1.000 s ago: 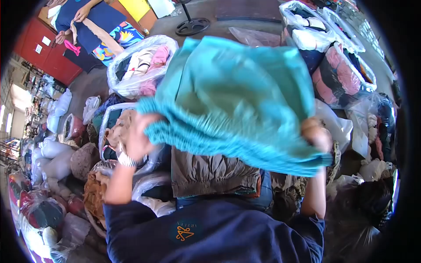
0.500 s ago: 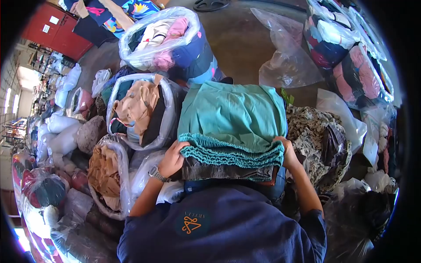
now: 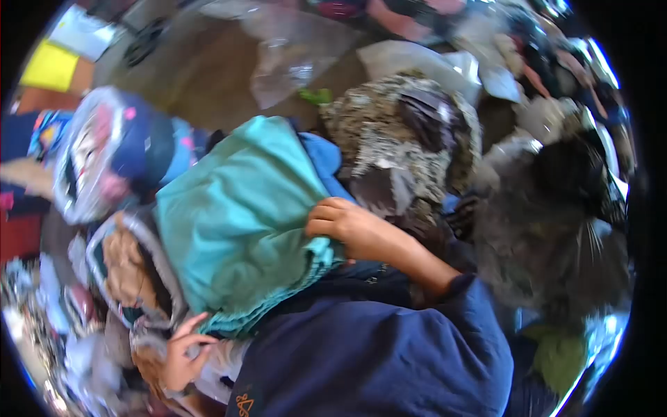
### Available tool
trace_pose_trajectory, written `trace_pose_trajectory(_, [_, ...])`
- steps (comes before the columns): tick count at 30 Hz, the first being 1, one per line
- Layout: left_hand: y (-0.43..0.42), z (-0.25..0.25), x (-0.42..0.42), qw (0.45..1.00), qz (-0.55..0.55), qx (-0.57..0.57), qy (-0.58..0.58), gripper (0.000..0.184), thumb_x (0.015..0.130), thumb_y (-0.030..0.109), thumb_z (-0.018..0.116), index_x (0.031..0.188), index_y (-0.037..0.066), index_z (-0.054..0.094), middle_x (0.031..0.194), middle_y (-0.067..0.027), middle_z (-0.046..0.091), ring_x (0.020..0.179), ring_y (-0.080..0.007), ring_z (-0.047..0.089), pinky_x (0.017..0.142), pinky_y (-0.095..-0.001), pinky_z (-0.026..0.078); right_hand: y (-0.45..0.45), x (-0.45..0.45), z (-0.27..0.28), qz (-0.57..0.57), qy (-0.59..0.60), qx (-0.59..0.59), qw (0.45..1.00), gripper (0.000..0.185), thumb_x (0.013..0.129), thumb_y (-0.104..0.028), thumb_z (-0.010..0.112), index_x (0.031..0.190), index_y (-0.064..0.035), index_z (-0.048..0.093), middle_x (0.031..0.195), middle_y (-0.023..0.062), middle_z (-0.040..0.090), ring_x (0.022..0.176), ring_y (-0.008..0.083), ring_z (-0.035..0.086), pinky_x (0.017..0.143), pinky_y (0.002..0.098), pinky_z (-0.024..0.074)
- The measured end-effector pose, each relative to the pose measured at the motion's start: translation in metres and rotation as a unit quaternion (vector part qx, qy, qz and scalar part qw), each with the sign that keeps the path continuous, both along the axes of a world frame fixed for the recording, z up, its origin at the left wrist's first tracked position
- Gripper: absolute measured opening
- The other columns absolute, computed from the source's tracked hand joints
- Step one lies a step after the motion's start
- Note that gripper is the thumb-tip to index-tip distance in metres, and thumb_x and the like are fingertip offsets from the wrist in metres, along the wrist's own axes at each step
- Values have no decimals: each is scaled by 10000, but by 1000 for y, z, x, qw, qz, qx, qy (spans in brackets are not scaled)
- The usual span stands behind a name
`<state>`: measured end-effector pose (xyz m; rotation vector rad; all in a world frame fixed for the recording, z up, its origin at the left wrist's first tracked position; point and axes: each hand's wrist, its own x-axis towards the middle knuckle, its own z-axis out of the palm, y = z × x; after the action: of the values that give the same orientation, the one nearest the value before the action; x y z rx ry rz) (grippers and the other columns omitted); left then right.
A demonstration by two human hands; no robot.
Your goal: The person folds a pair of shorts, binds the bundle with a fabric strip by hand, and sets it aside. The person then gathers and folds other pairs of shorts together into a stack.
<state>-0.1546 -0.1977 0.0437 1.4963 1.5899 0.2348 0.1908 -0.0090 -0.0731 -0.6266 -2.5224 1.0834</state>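
Observation:
A teal garment point(image 3: 236, 208) with a gathered elastic edge lies over the stack on my lap, its gathered edge toward my body. My right hand point(image 3: 340, 226) has its fingers curled on the right corner of the garment, near the gathers. At the garment's lower left corner is my left hand point(image 3: 186, 353), its fingers spread and apart, close to the cloth's edge. Blue cloth point(image 3: 323, 160) shows past the garment's far right side.
Plastic-lined bags of clothes point(image 3: 90, 156) and brown cloth point(image 3: 125, 260) stand at the left. A patterned cloth heap point(image 3: 396, 139) lies to the right, with dark plastic bags point(image 3: 556, 236) beyond. Clear plastic point(image 3: 288, 55) lies on the floor.
The view has turned toward the right. The teal garment came down from the air onto the stack and now lies flat. My left hand has let go of its edge and opened.

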Motion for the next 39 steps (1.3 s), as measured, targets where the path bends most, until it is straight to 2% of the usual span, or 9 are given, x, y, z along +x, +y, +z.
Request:
trace_pose_trajectory(7, [108,-47,23,970,47,237,-11,197,845,161,569,985,24,594,1193,-171,552,1196,-322,462,1022,-474,300,-20,52,-31,-95,217,-207,949,507,649,-132,794,1102,-47,583,1158,106,578,1179,254,470,1000,362,362])
trace_pose_trajectory(11, [109,-150,38,869,-168,294,360,472,862,253,561,1276,48,467,1377,-121,407,1324,-329,283,1074,-486,186,-44,147,-133,-629,92,-76,768,209,799,-173,674,935,-23,625,944,117,638,877,237,608,800,345,464])
trace_pose_trajectory(13, [109,-150,36,878,-154,318,323,479,866,302,538,1270,51,484,1370,-122,421,1306,-342,311,1071,-492,185,-79,212,-216,-764,-61,-24,642,348,813,-323,655,997,-28,642,991,147,644,939,259,613,834,335,453])
trace_pose_trajectory(17, [105,-152,33,902,-102,320,273,460,870,330,521,1229,43,524,1324,-120,473,1284,-340,350,1075,-483,177,-111,206,-266,-670,-48,-212,710,681,768,-560,613,1241,-77,531,1207,209,549,1156,330,501,946,426,383])
trace_pose_trajectory(20, [107,-151,33,902,-106,317,275,471,864,342,530,1233,49,522,1326,-120,471,1286,-325,352,1075,-473,180,-104,178,-257,-602,-346,-313,648,1017,685,-766,504,1446,-176,176,1439,214,276,1291,495,236,1014,621,166])
trace_pose_trajectory(26, [111,-147,36,904,-100,308,278,467,853,331,546,1231,56,524,1315,-121,480,1282,-321,360,1076,-467,184,-78,225,-289,-702,-135,-372,592,891,753,-746,432,1408,-159,289,1385,207,366,1273,431,320,1020,585,205])
trace_pose_trajectory(28, [110,-147,35,905,-102,310,273,463,841,318,563,1222,57,529,1310,-122,484,1280,-320,363,1075,-466,191,-82,222,-288,-767,-258,-303,504,834,809,-710,377,1410,-138,296,1348,220,412,1256,398,370,1021,558,231])
trace_pose_trajectory(35, [117,-146,39,912,-92,296,270,462,799,283,590,1196,50,545,1299,-119,495,1271,-324,375,1073,-467,195,-99,276,-352,-658,-118,-400,626,727,874,-615,358,1379,-93,376,1355,204,425,1247,363,398,1001,402,330])
trace_pose_trajectory(39, [120,-148,41,909,-88,299,275,453,797,294,583,1176,48,558,1290,-118,504,1262,-326,385,1066,-473,208,-90,288,-367,-688,-17,-466,556,570,893,-460,466,1296,-56,481,1293,148,498,1191,285,460,964,364,359])
